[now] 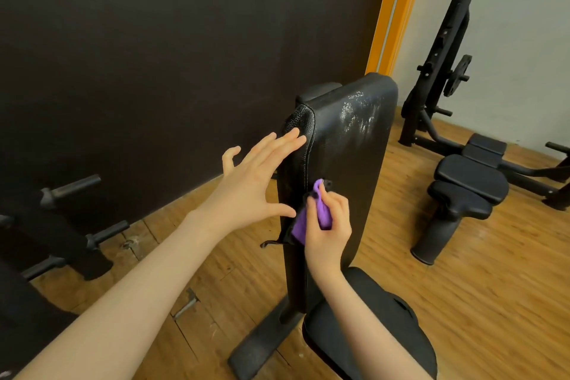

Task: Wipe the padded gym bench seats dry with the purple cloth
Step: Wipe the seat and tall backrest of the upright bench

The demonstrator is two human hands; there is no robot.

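Observation:
The black padded backrest (354, 145) of a gym bench stands nearly upright in the middle of the view, with a wet sheen near its top. Its padded seat (379, 327) lies below, at the bottom centre. My left hand (253, 182) is spread flat, fingers straight, touching the backrest's left side edge. My right hand (328, 225) grips the bunched purple cloth (311, 216) against the left edge of the backrest, about halfway up. A torn flap of black cover hangs at that edge, just below the cloth.
A second black bench (468, 182) with several pads and a weight rack (444, 65) stands at the right on the wooden floor (478, 302). A dark wall (154, 55) is behind. Black plate pegs (74, 188) stick out at the left.

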